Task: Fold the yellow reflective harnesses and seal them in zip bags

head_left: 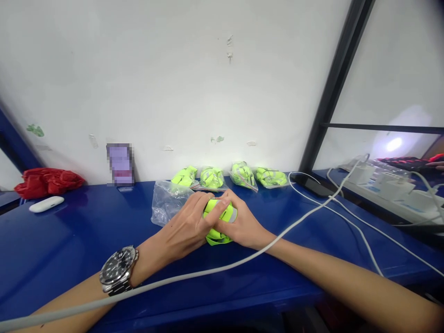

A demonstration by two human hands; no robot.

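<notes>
Between my two hands is a bundled neon-yellow reflective vest point(218, 236) with grey reflective strips. My left hand point(189, 222), wearing a watch at the wrist, is closed over its left side. From the right, my right hand point(243, 224) wraps the bundle, its thumb pressed on the front. Part of the vest is hidden behind the fingers. Just left of it and partly behind my left hand, a crumpled clear plastic bag point(163, 203) lies on the blue table point(138, 217).
Several bagged neon-yellow bundles point(243, 175) lie along the wall. At left are a red bag point(48, 181), a white case point(46, 204) and a propped phone point(121, 164). A white cable point(215, 269) crosses before my forearms. Chargers on a power strip point(391, 189) sit right, near a black phone point(315, 186).
</notes>
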